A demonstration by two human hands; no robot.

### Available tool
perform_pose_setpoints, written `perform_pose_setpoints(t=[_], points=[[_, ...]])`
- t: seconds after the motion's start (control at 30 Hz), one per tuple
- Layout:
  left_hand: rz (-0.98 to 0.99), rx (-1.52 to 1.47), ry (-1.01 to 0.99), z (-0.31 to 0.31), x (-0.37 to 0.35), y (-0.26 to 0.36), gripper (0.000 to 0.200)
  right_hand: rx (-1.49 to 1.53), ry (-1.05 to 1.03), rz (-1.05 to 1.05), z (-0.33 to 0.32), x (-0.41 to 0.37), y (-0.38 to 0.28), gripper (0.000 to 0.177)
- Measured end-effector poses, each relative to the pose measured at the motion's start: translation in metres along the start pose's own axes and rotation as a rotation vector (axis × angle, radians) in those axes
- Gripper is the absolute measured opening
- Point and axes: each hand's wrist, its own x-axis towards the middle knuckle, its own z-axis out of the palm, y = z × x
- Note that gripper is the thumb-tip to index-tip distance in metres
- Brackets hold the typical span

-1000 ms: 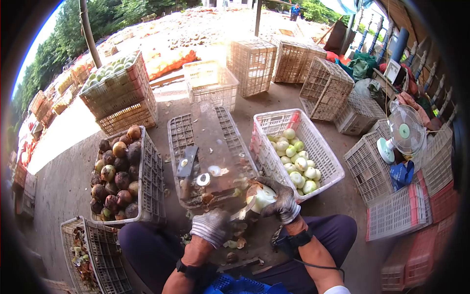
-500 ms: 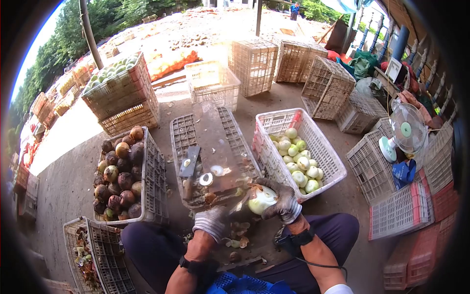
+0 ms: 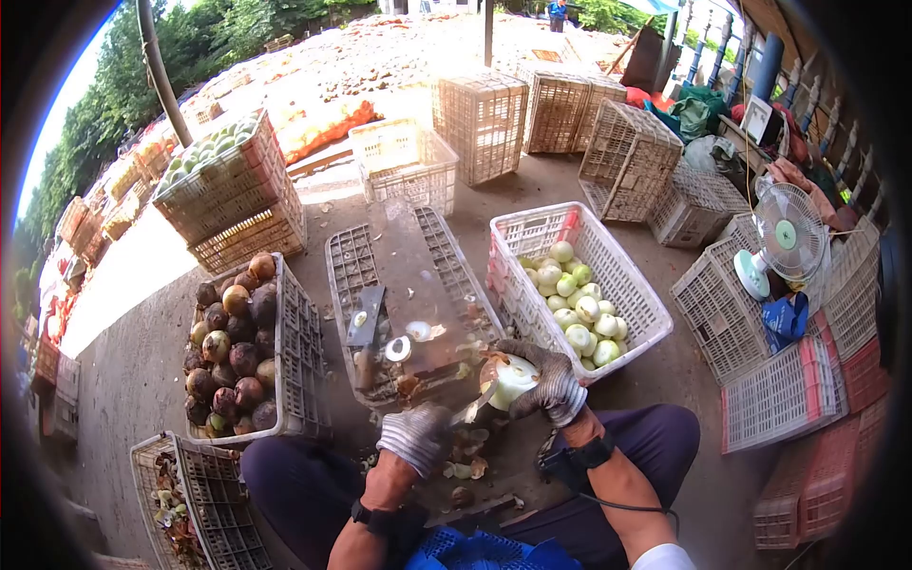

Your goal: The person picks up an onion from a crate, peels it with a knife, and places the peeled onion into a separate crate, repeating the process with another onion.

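My right hand [image 3: 549,382], in a dark glove with a striped cuff, grips a partly peeled onion [image 3: 513,378] above my lap. To its left, my gloved left hand [image 3: 418,435] is closed round a small knife [image 3: 475,404], its blade pointing at the onion. Ahead lies an upturned crate with a board [image 3: 418,275] across it, bearing a flat metal blade [image 3: 366,315] and cut onion pieces [image 3: 398,349]. Peeled onions [image 3: 579,304] lie in the white crate [image 3: 655,318] at the right; dark unpeeled onions [image 3: 233,351] fill the crate [image 3: 299,380] at the left.
Scraps fill a crate [image 3: 204,503] at the lower left. Stacked crates [image 3: 242,185] with green produce stand at the back left. More crates [image 3: 480,123] stand behind, and a fan [image 3: 788,235] is at the right. A person [image 3: 557,14] stands far off.
The view has shifted slightly. The onion is turned a little in my right hand, and more of its white cut side shows. My left hand has moved slightly, with the knife still beside the onion.
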Motion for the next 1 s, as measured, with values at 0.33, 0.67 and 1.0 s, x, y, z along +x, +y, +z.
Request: perform_pose_setpoints(t=[0.33,0.67,1.0], points=[[-0.101,-0.155,0.047,0.002,-0.001,-0.004,0.02,0.083,-0.042,-0.045,0.0,0.001,0.004,0.097],[-0.035,-0.017,0.057,0.016,-0.002,-0.006,0.022,0.215,-0.039,-0.025,0.002,-0.003,0.0,0.098],[-0.202,-0.302,0.046,0.042,0.0,-0.012,0.017,0.241,-0.034,0.03,-0.002,-0.001,0.017,0.099]])
